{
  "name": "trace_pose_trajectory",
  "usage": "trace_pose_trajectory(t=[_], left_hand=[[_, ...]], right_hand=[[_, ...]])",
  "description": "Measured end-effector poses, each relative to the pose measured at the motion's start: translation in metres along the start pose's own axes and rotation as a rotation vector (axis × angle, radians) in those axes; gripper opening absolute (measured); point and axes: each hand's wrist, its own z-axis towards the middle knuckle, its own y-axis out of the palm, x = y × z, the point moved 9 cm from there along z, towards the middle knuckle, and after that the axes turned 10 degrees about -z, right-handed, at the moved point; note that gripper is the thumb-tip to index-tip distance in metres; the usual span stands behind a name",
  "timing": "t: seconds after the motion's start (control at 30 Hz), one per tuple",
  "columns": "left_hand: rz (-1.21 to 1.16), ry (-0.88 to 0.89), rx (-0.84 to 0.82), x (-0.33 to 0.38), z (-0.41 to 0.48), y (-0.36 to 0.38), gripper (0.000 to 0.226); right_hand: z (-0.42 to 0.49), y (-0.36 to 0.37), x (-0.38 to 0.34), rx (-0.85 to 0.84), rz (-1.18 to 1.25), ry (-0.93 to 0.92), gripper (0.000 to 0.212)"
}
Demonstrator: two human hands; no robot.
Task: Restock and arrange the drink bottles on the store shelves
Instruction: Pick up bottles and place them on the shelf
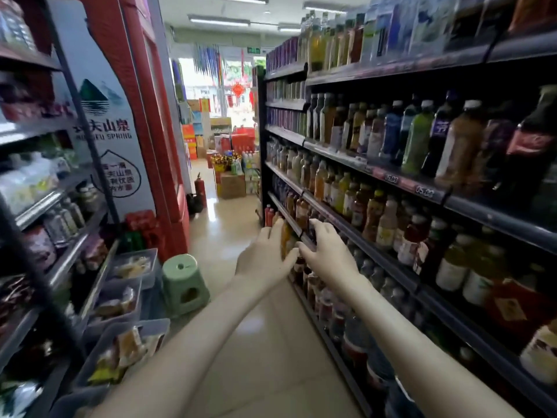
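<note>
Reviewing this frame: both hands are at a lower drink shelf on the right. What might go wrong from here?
1. The left hand appears to grip an orange bottle right at the shelf rail, with the right hand crowding it; the bottle might slip and fall.
2. Neighbouring bottles stand tightly packed, so a nudge may topple some.
3. A green stool sits in the aisle nearby, a possible trip hazard.

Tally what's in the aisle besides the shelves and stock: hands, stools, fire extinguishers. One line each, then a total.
hands: 2, the left hand and the right hand
green stool: 1
red fire extinguisher: 1
total: 4
</note>
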Motion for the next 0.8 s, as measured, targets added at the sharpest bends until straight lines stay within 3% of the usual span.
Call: trace_pose_trajectory(t=[0.17,0.33,0.8], left_hand=[[-0.11,0.117,0.025,-0.076,0.179,0.013,0.064],[-0.12,0.241,0.033,-0.121,0.367,0.015,0.061],[-0.22,0.48,0.007,-0.181,0.757,0.172,0.061]], right_hand=[[0.186,0.046,0.022,0.034,0.03,0.102,0.071],[0.363,0.031,0.04,0.144,-0.031,0.158,0.072],[0.695,0.084,0.167,0.523,-0.236,0.248,0.074]])
